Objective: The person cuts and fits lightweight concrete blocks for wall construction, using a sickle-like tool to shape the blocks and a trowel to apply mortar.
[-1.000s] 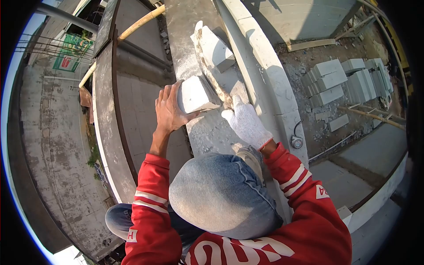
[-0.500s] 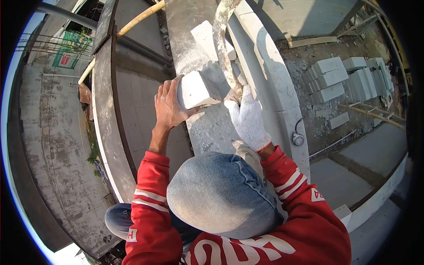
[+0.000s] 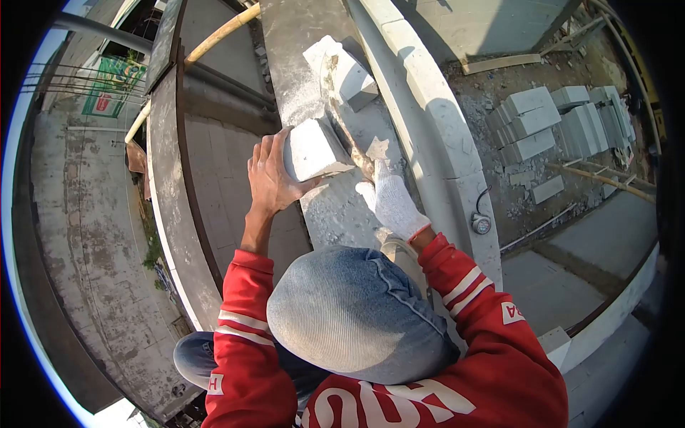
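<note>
My bare left hand (image 3: 272, 175) grips the left side of a white lightweight concrete block (image 3: 312, 151), its fingers spread along the edge and thumb at the near corner. The block rests on a dusty grey concrete ledge (image 3: 335, 208) in front of my knee. In a white knit glove, my right hand (image 3: 394, 203) is wrapped round the near end of a long, crusted machete-like blade (image 3: 345, 132). The blade stands nearly edge-on along the block's right side. Just beyond lies another cut white block (image 3: 351, 80), partly overlapped by the blade's far end.
A white block wall (image 3: 435, 118) borders the ledge on the right, with a small round gauge-like object (image 3: 481, 225) on it. Stacked blocks (image 3: 528, 118) sit lower down at right. A bamboo pole (image 3: 221, 33) crosses at upper left, above a drop.
My right hand has swung the blade left and down from above the ledge to the block's right side. My left hand keeps its hold on the block.
</note>
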Action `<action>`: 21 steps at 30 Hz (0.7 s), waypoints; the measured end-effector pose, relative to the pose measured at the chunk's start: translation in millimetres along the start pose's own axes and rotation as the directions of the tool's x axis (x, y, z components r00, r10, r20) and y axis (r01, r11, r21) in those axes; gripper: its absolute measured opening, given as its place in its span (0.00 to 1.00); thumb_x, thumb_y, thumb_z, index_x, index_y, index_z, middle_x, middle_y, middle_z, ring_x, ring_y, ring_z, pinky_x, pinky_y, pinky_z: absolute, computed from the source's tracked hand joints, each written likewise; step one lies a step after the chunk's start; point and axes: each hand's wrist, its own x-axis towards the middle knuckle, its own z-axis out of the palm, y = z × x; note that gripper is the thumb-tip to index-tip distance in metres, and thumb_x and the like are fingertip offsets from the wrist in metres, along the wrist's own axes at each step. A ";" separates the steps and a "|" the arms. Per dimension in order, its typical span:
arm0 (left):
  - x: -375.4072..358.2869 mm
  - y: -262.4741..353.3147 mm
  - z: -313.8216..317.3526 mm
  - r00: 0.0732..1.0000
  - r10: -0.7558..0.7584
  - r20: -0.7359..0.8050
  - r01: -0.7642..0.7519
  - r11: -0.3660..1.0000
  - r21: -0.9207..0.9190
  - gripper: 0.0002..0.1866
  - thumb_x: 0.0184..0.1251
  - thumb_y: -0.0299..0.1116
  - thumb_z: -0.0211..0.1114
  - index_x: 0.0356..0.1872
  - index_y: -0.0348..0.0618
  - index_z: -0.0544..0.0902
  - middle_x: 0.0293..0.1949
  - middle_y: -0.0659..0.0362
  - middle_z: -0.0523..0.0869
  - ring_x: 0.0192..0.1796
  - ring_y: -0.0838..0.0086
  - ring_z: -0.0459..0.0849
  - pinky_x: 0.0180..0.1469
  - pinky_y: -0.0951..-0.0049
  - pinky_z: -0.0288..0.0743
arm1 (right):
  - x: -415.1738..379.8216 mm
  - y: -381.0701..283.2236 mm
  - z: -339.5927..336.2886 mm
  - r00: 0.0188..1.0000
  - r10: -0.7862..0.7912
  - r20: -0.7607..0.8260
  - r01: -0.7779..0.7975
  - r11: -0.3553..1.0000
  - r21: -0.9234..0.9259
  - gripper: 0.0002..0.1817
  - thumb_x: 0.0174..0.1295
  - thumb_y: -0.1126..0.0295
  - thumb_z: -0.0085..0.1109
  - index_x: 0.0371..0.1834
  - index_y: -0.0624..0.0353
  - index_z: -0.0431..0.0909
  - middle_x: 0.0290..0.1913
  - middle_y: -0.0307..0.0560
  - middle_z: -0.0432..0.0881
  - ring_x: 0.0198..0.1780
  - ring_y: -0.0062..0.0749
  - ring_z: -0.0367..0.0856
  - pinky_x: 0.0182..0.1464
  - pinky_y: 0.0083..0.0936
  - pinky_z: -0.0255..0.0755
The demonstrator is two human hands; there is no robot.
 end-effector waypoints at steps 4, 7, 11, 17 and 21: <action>6.0 0.4 -0.9 0.999 0.029 -0.015 -0.029 0.999 0.038 0.58 0.32 0.51 0.87 0.73 0.48 0.72 0.57 0.52 0.80 0.59 0.53 0.79 0.64 0.50 0.73 | 14.6 36.5 3.8 0.987 -0.156 -0.035 0.154 0.986 -0.064 0.33 0.69 0.61 0.65 0.66 0.80 0.67 0.31 0.71 0.82 0.37 0.67 0.84 0.37 0.52 0.74; -1.8 0.1 -0.7 0.999 -0.018 0.028 0.018 1.000 0.014 0.59 0.31 0.51 0.88 0.73 0.49 0.72 0.58 0.54 0.80 0.59 0.53 0.79 0.63 0.49 0.73 | 2.1 -23.6 -38.7 0.990 0.138 -0.022 -0.131 0.973 0.189 0.32 0.70 0.61 0.65 0.64 0.80 0.68 0.29 0.69 0.81 0.37 0.65 0.85 0.38 0.52 0.75; -1.4 0.0 -0.4 1.000 -0.016 0.018 0.015 1.000 0.016 0.59 0.30 0.51 0.89 0.73 0.49 0.72 0.58 0.55 0.79 0.60 0.54 0.78 0.63 0.49 0.73 | -12.5 3.6 9.6 0.998 -0.026 -0.050 0.026 1.000 -0.011 0.30 0.71 0.61 0.64 0.60 0.81 0.68 0.27 0.66 0.80 0.32 0.64 0.83 0.36 0.52 0.73; -1.0 1.6 -1.6 1.000 0.009 0.004 -0.009 1.000 0.013 0.58 0.31 0.50 0.87 0.73 0.48 0.72 0.57 0.54 0.81 0.59 0.54 0.79 0.65 0.52 0.73 | -23.6 -0.8 -9.6 0.982 -0.187 0.006 0.187 0.979 -0.075 0.29 0.72 0.61 0.64 0.61 0.79 0.70 0.25 0.65 0.80 0.29 0.62 0.81 0.34 0.48 0.73; -1.7 -0.8 -0.4 1.000 0.008 0.000 -0.008 1.000 0.028 0.58 0.31 0.50 0.87 0.72 0.47 0.73 0.57 0.53 0.81 0.60 0.54 0.79 0.66 0.52 0.73 | -27.0 -40.9 -20.0 0.978 0.123 -0.168 -0.041 0.906 0.421 0.26 0.71 0.62 0.65 0.57 0.76 0.72 0.25 0.66 0.81 0.28 0.60 0.83 0.33 0.46 0.75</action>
